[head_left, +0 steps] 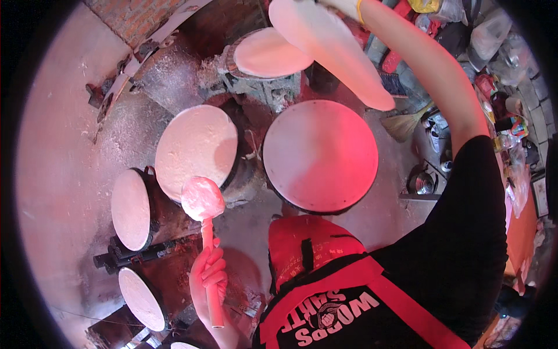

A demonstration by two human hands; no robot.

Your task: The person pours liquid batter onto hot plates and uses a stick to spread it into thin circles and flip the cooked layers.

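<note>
My left hand (213, 273) is wrapped round the handle of a stick with a rounded white head (202, 199). This head overlaps the lower edge of a round griddle covered with a pale, slightly bubbled layer (192, 145); I cannot tell whether they touch. My right arm reaches to the far edge of the view, where my right hand (344, 6) is partly cut off. It grips a large thin flatbread (331, 46), which hangs tilted over another pale round flatbread (270, 53) on a low stand. A smooth round griddle (319, 156) stands directly before me.
Two more round griddles with pale tops, a nearer one (142, 299) and a farther one (131, 209), stand at the left. Along the right lie a broom (404, 125), a metal kettle (423, 182), plastic bags (490, 38) and other clutter. A brick wall (136, 20) is at the far left.
</note>
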